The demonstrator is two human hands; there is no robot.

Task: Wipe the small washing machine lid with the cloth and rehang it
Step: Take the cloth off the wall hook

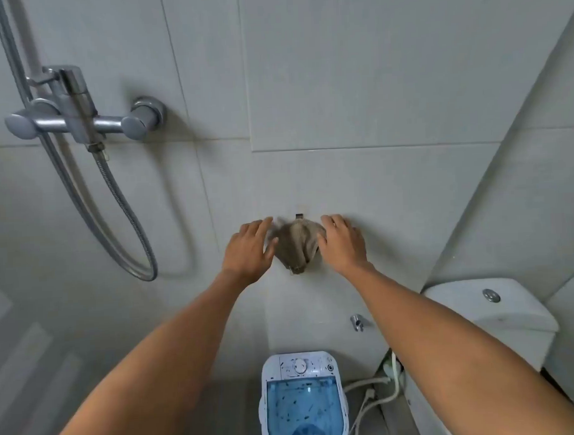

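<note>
A beige-brown cloth [296,246] hangs bunched from a small metal hook [299,215] on the tiled wall. My left hand [247,248] is at the cloth's left side, fingers spread, thumb close to the fabric. On the other side, my right hand [342,241] lies flat against the wall with its thumb touching the cloth's right edge. Neither hand is closed around the cloth. Below, on the floor, stands the small white washing machine [298,364] with its translucent blue lid [304,410] shut and speckled with dark bits.
A chrome shower mixer [77,118] with a looping hose [128,224] is on the wall to the left. A white toilet cistern [490,310] stands at the right. White hoses [369,394] and a wall valve [357,322] are beside the machine.
</note>
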